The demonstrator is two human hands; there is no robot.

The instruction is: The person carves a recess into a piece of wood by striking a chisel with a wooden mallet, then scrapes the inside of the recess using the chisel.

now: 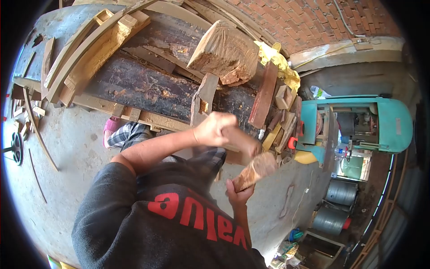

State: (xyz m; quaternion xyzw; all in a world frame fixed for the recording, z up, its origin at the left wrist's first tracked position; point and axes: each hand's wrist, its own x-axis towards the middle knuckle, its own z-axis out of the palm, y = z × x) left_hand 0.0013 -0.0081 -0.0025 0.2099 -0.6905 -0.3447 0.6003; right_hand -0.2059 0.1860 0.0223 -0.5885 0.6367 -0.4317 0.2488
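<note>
My left hand (217,129) is closed around a brown, stick-like piece (244,143), smeared by motion, whose kind I cannot tell. Its far end overlaps the top of a short, pale wooden piece (257,171). That piece is gripped near its lower end by my right hand (239,193), with the thumb along its side. Just beyond my left hand, a notched wooden board (204,99) leans over the edge of a dark, rough log (148,87). A large, rough-cut wood block (226,51) rests on the logs farther off.
Curved, pale timbers (96,49) lie at the left of the logs. A reddish plank (263,96), a yellow cloth (280,65) and several offcuts crowd the right end. A green machine (394,125) stands farther right, near metal drums (331,219). Thin wood strips (40,127) lie at left.
</note>
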